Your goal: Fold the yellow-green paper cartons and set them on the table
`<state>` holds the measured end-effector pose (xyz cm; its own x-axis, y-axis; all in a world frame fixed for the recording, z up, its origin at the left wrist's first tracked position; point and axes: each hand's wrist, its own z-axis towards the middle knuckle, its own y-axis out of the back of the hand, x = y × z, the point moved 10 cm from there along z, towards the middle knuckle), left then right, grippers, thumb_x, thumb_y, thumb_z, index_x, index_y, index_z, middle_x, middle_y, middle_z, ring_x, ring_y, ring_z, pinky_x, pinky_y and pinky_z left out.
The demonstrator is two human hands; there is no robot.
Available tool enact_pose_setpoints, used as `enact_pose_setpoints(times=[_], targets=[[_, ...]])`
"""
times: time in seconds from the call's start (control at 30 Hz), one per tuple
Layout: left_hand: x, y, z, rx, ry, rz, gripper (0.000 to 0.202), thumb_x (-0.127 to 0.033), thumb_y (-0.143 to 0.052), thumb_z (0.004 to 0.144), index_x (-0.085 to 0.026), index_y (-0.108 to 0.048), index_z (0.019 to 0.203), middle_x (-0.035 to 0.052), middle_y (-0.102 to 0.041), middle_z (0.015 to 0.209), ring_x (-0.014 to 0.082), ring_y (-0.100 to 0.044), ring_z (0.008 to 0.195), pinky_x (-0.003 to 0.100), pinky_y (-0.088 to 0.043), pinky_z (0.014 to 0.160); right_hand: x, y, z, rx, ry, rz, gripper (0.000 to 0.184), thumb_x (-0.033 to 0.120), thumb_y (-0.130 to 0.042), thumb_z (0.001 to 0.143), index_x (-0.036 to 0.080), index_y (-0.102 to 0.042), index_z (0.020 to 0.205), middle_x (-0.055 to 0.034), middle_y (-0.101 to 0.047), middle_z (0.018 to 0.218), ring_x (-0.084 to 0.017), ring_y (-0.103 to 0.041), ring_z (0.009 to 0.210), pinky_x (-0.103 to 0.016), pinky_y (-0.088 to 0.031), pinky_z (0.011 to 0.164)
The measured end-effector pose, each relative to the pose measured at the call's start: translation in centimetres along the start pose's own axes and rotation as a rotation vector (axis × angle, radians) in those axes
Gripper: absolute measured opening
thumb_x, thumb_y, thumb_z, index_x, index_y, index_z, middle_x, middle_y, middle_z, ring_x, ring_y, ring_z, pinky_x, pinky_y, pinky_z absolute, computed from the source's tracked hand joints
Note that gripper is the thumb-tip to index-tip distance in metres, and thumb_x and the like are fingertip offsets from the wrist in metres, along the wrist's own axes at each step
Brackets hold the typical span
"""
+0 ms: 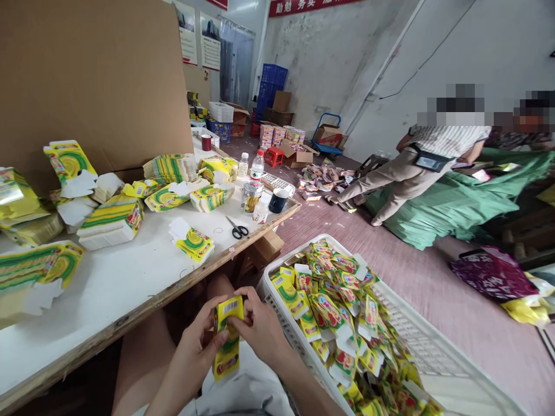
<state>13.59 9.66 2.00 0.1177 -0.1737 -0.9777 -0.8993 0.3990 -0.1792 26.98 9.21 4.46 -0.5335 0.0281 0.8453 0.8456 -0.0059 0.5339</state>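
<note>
Above my lap I hold a small yellow printed carton (228, 341) with a barcode near its top end. My left hand (197, 341) grips its left side, thumb across the front. My right hand (259, 323) pinches the upper right edge, its thumb pressed on the front. To my right stands a white plastic basket (455, 352) holding many yellow, green and red cartons (332, 306), several with white flaps sticking out. On the white table (143, 277) to my left lies a short stack of flat cartons (193, 242), with larger stacks (113, 222) behind it.
Scissors (237, 227), a dark mug (280, 200), a glass jar (252, 196) and a water bottle (257, 167) sit near the table's edge. A tall cardboard sheet (95, 81) stands behind. Two people handle a large green sack (459, 202) at the right.
</note>
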Motion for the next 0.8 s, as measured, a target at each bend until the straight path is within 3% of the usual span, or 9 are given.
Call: enact_pose_setpoints(times=[0.13, 0.27, 0.33, 0.43, 0.5, 0.57, 0.67, 0.8], targets=[[0.1, -0.5, 0.2, 0.003, 0.054, -0.076, 0.05, -0.032, -0.07, 0.08, -0.026, -0.051, 0.126, 0.0099, -0.071, 0.116, 0.0289, -0.068, 0.105, 0.038, -0.057, 0.084, 0.4, 0.3, -0.2, -0.018, 0.12, 0.141, 0.028, 0.027, -0.06, 0.087, 0.027, -0.061, 0.115, 0.0006, -0.064, 0.084, -0.014, -0.057, 0.066, -0.024, -0.044, 0.058], [-0.1, -1.9, 0.5, -0.018, 0.015, -0.083, 0.05, -0.031, -0.072, 0.078, -0.025, -0.054, 0.123, 0.0113, -0.065, 0.127, 0.0309, -0.063, 0.114, 0.039, -0.056, 0.089, 0.5, 2.0, -0.5, -0.111, 0.161, 0.157, 0.018, 0.026, -0.053, 0.09, 0.03, -0.06, 0.106, -0.0036, -0.069, 0.089, -0.023, -0.066, 0.076, -0.034, -0.055, 0.064], [0.3, -2.4, 0.8, -0.013, 0.003, -0.06, 0.061, -0.031, -0.07, 0.079, -0.025, -0.046, 0.134, 0.0132, -0.064, 0.13, 0.0306, -0.061, 0.119, 0.04, -0.053, 0.094, 0.0, 4.5, 0.0, -0.144, 0.146, 0.081, 0.018, 0.024, -0.051, 0.09, 0.032, -0.063, 0.101, -0.0036, -0.071, 0.09, -0.025, -0.067, 0.081, -0.038, -0.056, 0.07], [1.0, -1.8, 1.2, -0.044, -0.002, -0.008, 0.07, -0.031, -0.067, 0.082, -0.025, -0.033, 0.144, 0.0156, -0.062, 0.131, 0.028, -0.059, 0.122, 0.044, -0.047, 0.103, -2.2, 10.9, 2.1, -0.223, 0.097, -0.09, 0.026, 0.021, -0.046, 0.089, 0.03, -0.068, 0.1, -0.0058, -0.07, 0.105, -0.028, -0.063, 0.101, -0.045, -0.047, 0.092], [1.2, -0.7, 1.4, -0.091, -0.004, 0.013, 0.067, -0.033, -0.067, 0.082, -0.023, -0.038, 0.141, 0.0163, -0.064, 0.128, 0.0282, -0.061, 0.12, 0.046, -0.046, 0.103, -4.7, 15.0, 4.0, -0.244, 0.045, -0.208, 0.028, 0.019, -0.045, 0.09, 0.025, -0.07, 0.102, -0.0089, -0.069, 0.109, -0.03, -0.057, 0.11, -0.049, -0.039, 0.102], [1.4, 0.0, 1.4, -0.123, 0.005, 0.004, 0.065, -0.036, -0.07, 0.079, -0.022, -0.044, 0.136, 0.0164, -0.067, 0.121, 0.0297, -0.065, 0.114, 0.047, -0.049, 0.1, -7.6, 17.1, 5.9, -0.192, -0.013, -0.305, 0.025, 0.016, -0.049, 0.089, 0.022, -0.073, 0.095, -0.01, -0.071, 0.101, -0.028, -0.061, 0.103, -0.047, -0.043, 0.098], [1.5, 1.0, 1.2, -0.162, 0.012, 0.002, 0.064, -0.039, -0.072, 0.076, -0.021, -0.047, 0.133, 0.0156, -0.07, 0.115, 0.0301, -0.068, 0.107, 0.047, -0.051, 0.096, -11.3, 16.6, 7.5, -0.095, -0.068, -0.418, 0.013, 0.019, -0.059, 0.089, 0.018, -0.071, 0.095, -0.0086, -0.071, 0.1, -0.023, -0.065, 0.095, -0.042, -0.05, 0.09], [1.8, 2.6, 0.6, -0.224, 0.02, 0.052, 0.06, -0.042, -0.07, 0.077, -0.022, -0.049, 0.129, 0.0134, -0.069, 0.115, 0.0287, -0.067, 0.109, 0.047, -0.05, 0.098, -13.4, 13.8, 7.5, -0.082, -0.077, -0.527, 0.026, 0.031, -0.059, 0.094, 0.017, -0.06, 0.116, -0.0074, -0.062, 0.119, -0.021, -0.063, 0.102, -0.043, -0.053, 0.088]])
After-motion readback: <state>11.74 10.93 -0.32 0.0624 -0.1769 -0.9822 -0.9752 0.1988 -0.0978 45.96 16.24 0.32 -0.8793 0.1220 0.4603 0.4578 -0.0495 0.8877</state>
